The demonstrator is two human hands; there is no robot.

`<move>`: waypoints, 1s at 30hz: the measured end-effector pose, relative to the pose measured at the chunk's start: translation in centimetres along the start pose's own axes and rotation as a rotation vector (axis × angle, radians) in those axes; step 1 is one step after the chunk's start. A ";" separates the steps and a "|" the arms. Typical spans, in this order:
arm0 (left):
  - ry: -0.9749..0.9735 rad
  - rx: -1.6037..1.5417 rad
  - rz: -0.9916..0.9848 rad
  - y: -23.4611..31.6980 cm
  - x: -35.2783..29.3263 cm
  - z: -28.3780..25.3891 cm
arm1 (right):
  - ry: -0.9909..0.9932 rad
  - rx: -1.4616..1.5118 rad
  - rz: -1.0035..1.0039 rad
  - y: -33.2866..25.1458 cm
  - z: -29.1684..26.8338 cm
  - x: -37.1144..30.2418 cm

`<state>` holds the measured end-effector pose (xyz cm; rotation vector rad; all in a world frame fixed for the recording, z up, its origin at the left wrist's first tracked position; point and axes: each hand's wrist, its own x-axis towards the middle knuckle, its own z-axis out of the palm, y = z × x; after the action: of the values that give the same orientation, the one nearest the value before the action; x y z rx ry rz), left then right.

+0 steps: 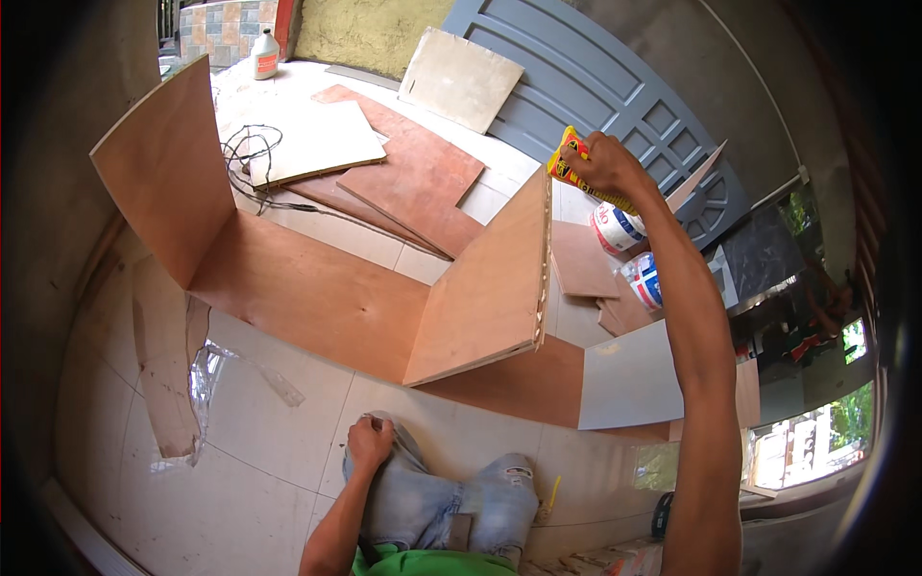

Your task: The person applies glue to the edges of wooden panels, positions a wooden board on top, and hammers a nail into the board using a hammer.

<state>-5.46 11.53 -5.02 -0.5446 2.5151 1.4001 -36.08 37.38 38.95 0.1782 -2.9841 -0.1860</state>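
Right forearm (706,384): nearest the camera, rising from the lower right, arm almost straight as it reaches far forward past the boards
Right hand (600,163): fingers wrapped firmly around the yellow-and-red glue tube (567,160), back of the hand toward the camera
Glue tube position: at the far top corner of the standing panel (485,278); whether its tip touches the wood, I cannot tell
Standing panel: set across the long base board (317,288), top edge facing up, with pale glue dabs (545,278) along it from near corner to far
Step in hand: apparently running adhesive along that edge, seemingly close to its end
Next move: likely calls for easing the squeeze, lifting the tube away cleanly, then fitting a board onto the edge
Left hand (371,442): resting at the left knee of the jeans (413,499), fingers curled into a loose fist, well apart from the panel; anything inside is hidden
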 end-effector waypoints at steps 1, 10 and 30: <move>-0.002 0.007 0.014 0.0 0.0 0.1 | -0.001 0.000 0.003 0.2 0.1 0.1; 0.007 0.009 0.003 0.3 0.1 0.0 | 0.092 0.008 0.008 1.0 0.8 0.8; 0.111 0.075 0.222 -0.9 0.3 1.2 | 0.425 0.967 0.393 15.9 2.0 -20.3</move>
<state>-5.37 12.03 -6.41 -0.3471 2.7765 1.3748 -18.15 55.83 36.27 -0.2429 -2.3590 1.1693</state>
